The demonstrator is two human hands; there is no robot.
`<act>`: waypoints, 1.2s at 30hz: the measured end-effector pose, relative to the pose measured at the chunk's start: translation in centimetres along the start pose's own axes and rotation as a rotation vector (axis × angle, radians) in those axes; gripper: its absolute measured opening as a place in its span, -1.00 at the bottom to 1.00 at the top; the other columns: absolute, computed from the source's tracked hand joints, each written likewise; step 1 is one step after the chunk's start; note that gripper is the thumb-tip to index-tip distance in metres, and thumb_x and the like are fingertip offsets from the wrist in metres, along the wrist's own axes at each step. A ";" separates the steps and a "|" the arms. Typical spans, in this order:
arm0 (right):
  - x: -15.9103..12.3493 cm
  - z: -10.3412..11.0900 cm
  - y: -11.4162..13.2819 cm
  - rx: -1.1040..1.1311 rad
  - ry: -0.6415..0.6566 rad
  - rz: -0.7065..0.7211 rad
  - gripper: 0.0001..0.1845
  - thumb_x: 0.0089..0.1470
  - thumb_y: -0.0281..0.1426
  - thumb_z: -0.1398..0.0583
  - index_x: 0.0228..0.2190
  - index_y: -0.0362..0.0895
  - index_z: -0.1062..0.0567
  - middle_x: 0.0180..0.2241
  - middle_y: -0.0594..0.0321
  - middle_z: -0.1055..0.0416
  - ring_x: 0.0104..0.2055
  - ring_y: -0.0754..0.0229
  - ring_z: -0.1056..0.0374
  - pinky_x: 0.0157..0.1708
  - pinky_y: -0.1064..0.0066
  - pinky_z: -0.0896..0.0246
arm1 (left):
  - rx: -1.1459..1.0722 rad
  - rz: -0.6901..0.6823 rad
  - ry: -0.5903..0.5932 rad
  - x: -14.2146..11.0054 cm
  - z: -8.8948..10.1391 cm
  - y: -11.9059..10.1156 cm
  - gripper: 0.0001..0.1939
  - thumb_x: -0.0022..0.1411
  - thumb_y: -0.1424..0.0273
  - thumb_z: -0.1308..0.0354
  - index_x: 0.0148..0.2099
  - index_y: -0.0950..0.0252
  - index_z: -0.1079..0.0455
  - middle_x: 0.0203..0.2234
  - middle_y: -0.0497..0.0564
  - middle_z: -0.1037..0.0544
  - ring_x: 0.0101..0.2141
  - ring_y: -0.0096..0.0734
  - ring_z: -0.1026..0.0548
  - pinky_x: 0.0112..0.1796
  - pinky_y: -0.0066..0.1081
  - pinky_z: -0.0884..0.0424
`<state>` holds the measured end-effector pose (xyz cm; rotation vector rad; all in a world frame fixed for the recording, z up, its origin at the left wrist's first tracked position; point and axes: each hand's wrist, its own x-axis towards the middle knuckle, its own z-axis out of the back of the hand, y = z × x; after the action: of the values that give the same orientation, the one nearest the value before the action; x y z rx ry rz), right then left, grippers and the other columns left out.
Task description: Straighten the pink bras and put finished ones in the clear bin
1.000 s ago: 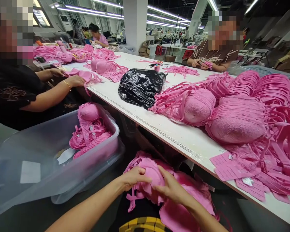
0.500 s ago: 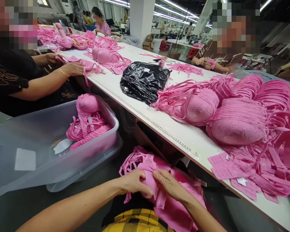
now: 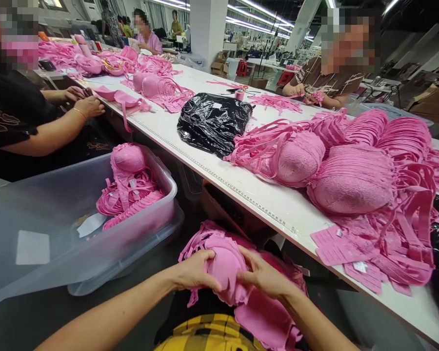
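A small pile of pink bras (image 3: 227, 263) lies on my lap, below the edge of the white table (image 3: 278, 209). My left hand (image 3: 192, 271) grips the top bra's padded cup from the left with curled fingers. Opposite it, my right hand (image 3: 265, 278) is closed on the same cup from the right. The two thumbs press into the pink fabric between them. More pink fabric (image 3: 263, 317) spills down toward my right knee.
A clear plastic bin (image 3: 58, 243) at my left holds a few pink bras (image 3: 129, 183). A large stack of pink bras (image 3: 351, 175) and a black plastic bag (image 3: 212, 122) lie on the table. One person sits at the left (image 3: 18, 122), another across the table (image 3: 329, 78).
My hands have gathered the top bra so its cup now stands rounded between them. The person at the left drew both hands back toward the table's edge.
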<state>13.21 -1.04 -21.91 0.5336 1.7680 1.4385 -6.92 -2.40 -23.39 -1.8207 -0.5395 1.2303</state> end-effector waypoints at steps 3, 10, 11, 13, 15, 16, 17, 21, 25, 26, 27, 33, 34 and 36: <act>-0.4 0.4 -0.8 -0.048 -0.004 -0.006 -0.28 -0.22 -0.54 -0.15 0.07 -0.06 -0.28 0.05 0.21 -0.31 0.12 0.07 -0.16 0.14 0.16 -0.02 | -0.095 0.012 -0.023 -0.1 -0.9 -0.2 -0.74 -0.28 0.49 -0.27 -0.46 0.31 -0.27 -0.61 -0.12 -0.42 -0.52 -0.39 -0.40 -0.46 -0.41 -0.32; -0.2 0.2 -1.7 -0.109 -0.092 -0.095 -0.17 -0.27 -0.63 -0.12 0.13 -0.10 -0.20 0.17 0.16 -0.15 0.21 0.04 -0.02 0.13 0.16 -0.03 | 0.022 -0.166 -0.360 1.4 -2.6 1.4 -0.88 -0.15 0.45 -0.16 -0.47 0.30 -0.27 -0.55 -0.11 -0.38 -0.47 -0.43 -0.34 -0.38 -0.43 -0.29; -0.1 0.1 -1.5 -0.067 -0.087 -0.100 -0.17 -0.27 -0.62 -0.14 0.13 -0.09 -0.20 0.18 0.17 -0.14 0.20 0.03 -0.04 0.11 0.18 -0.07 | 0.125 -0.175 -0.343 1.5 -2.3 1.5 -0.85 -0.14 0.41 -0.18 -0.44 0.31 -0.30 -0.50 -0.09 -0.40 -0.42 -0.39 -0.35 -0.33 -0.40 -0.29; 0.0 0.2 -1.3 0.001 -0.093 -0.090 -0.17 -0.26 -0.58 -0.22 0.12 -0.11 -0.21 0.17 0.16 -0.15 0.18 0.01 -0.07 0.09 0.19 -0.09 | 0.332 -0.200 -0.329 1.6 -1.6 1.3 -0.72 -0.16 0.34 -0.25 -0.34 0.32 -0.34 -0.38 -0.02 -0.43 -0.31 -0.28 -0.35 -0.22 -0.33 -0.27; 0.1 0.3 -1.2 -0.002 -0.119 -0.076 -0.16 -0.26 -0.54 -0.28 0.12 -0.14 -0.22 0.14 0.13 -0.19 0.15 -0.01 -0.11 0.12 0.18 -0.04 | 0.463 -0.218 -0.335 1.5 -0.9 1.0 -0.62 -0.20 0.28 -0.29 -0.29 0.32 -0.34 -0.33 0.01 -0.41 -0.26 -0.23 -0.33 -0.20 -0.30 -0.24; 0.0 0.4 -1.2 -0.035 -0.130 -0.075 -0.17 -0.26 -0.52 -0.30 0.11 -0.15 -0.23 0.13 0.11 -0.21 0.14 -0.02 -0.12 0.14 0.16 0.00 | 0.489 -0.219 -0.321 1.4 -0.6 0.8 -0.63 -0.20 0.26 -0.29 -0.31 0.32 -0.34 -0.35 0.00 -0.40 -0.28 -0.25 -0.32 -0.22 -0.32 -0.24; -0.1 0.5 -1.2 -0.086 -0.139 -0.079 -0.18 -0.26 -0.51 -0.30 0.10 -0.16 -0.24 0.13 0.11 -0.21 0.15 -0.04 -0.11 0.16 0.14 0.05 | 0.490 -0.215 -0.289 1.2 -0.4 0.7 -0.68 -0.17 0.26 -0.26 -0.35 0.31 -0.33 -0.40 -0.04 -0.37 -0.32 -0.29 -0.30 -0.26 -0.36 -0.24; -0.4 0.8 -1.4 -0.308 -0.157 -0.132 -0.20 -0.25 -0.52 -0.26 0.10 -0.16 -0.25 0.18 0.06 -0.13 0.22 -0.12 0.02 0.21 0.03 0.22 | 0.470 -0.171 -0.176 0.8 0.1 0.5 -0.69 -0.07 0.28 -0.17 -0.61 0.28 -0.11 -0.64 -0.19 -0.09 -0.52 -0.50 -0.12 -0.48 -0.47 -0.06; -0.3 0.5 -1.3 -0.351 -0.125 -0.198 -0.13 -0.25 -0.53 -0.22 0.16 -0.23 -0.14 0.20 -0.03 -0.06 0.22 -0.12 0.02 0.20 0.07 0.17 | 0.577 -0.200 -0.260 0.8 0.1 1.0 -0.62 0.00 0.24 -0.12 -0.64 0.27 -0.03 -0.66 -0.19 0.00 -0.55 -0.52 -0.05 -0.51 -0.47 0.04; -0.2 0.3 -1.3 -0.336 -0.120 -0.189 -0.12 -0.25 -0.53 -0.22 0.17 -0.22 -0.13 0.20 -0.02 -0.05 0.21 -0.11 0.01 0.19 0.08 0.14 | 0.579 -0.235 -0.286 0.9 0.0 1.1 -0.64 0.03 0.24 -0.10 -0.63 0.27 -0.05 -0.65 -0.18 -0.04 -0.54 -0.51 -0.08 -0.49 -0.47 0.00; -0.2 0.2 -1.4 -0.322 -0.119 -0.170 -0.10 -0.26 -0.54 -0.22 0.17 -0.20 -0.12 0.21 0.00 -0.05 0.21 -0.11 0.00 0.19 0.09 0.13 | 0.574 -0.271 -0.320 0.9 -0.2 1.2 -0.66 0.05 0.24 -0.08 -0.62 0.27 -0.07 -0.64 -0.17 -0.09 -0.52 -0.48 -0.12 -0.47 -0.46 -0.04; 0.0 0.6 -2.9 -0.198 -0.205 -0.070 -0.21 -0.23 -0.46 -0.27 0.11 -0.09 -0.24 0.15 0.11 -0.18 0.20 -0.10 -0.04 0.16 0.07 0.07 | 0.419 -0.370 -0.579 0.9 -1.1 1.9 -0.66 -0.05 0.23 -0.21 -0.67 0.28 -0.21 -0.54 -0.06 -0.31 -0.40 -0.34 -0.32 -0.32 -0.39 -0.25; 0.0 0.7 -3.3 -0.159 -0.209 -0.055 -0.25 -0.21 -0.44 -0.27 0.09 -0.07 -0.26 0.11 0.13 -0.23 0.17 -0.08 -0.09 0.13 0.10 0.00 | 0.403 -0.377 -0.588 0.9 -1.1 2.0 -0.68 -0.05 0.23 -0.22 -0.67 0.28 -0.24 -0.55 -0.06 -0.33 -0.41 -0.34 -0.33 -0.33 -0.39 -0.27; 0.0 0.7 -3.8 -0.097 -0.212 -0.042 -0.28 -0.18 -0.40 -0.27 0.08 -0.05 -0.28 0.06 0.16 -0.29 0.11 -0.04 -0.18 0.07 0.13 -0.11 | 0.430 -0.382 -0.596 0.9 -1.3 2.2 -0.72 -0.07 0.26 -0.25 -0.65 0.28 -0.27 -0.58 -0.07 -0.34 -0.43 -0.34 -0.34 -0.35 -0.39 -0.28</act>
<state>14.29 -1.64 -25.59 0.5722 1.5267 1.3782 -5.61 -3.41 -25.50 -0.9270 -0.8285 1.4724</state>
